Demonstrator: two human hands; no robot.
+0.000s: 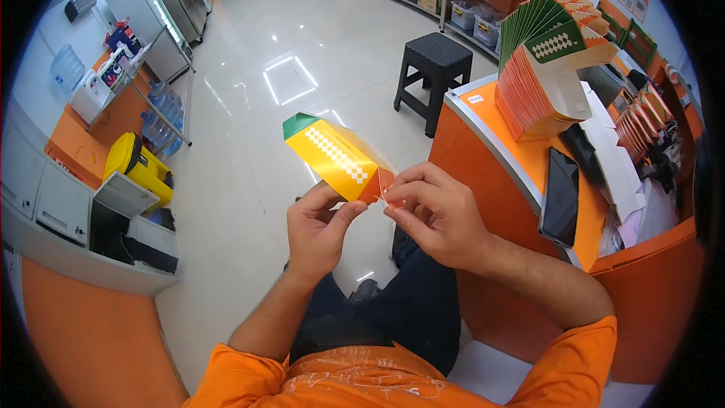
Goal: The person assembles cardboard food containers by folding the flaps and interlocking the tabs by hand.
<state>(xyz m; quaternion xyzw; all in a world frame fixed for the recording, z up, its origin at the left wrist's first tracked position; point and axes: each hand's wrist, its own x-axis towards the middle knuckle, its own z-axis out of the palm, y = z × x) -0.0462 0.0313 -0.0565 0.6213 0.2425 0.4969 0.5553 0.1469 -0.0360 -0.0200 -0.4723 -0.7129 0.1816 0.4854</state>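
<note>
Orange shirt point(362, 374) up front's got pale print; small white label point(475, 99) out past the right hand point(442, 219). Box point(338, 155) is in both hands, kinda shiny yellow, white diamonds, green far end. Left hand point(319, 230) pinches its side, fingers curled; right hand's nearly closed on its orange flap point(383, 179).

a shop, apparently, with counter point(476, 181), stacked cartons point(525, 94) and fridge point(179, 0).

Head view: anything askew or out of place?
At left, a locker door stands open beside a shut one, a black item jutting out. The black smartphone overlaps the counter's metal trim, seemingly near falling.
</note>
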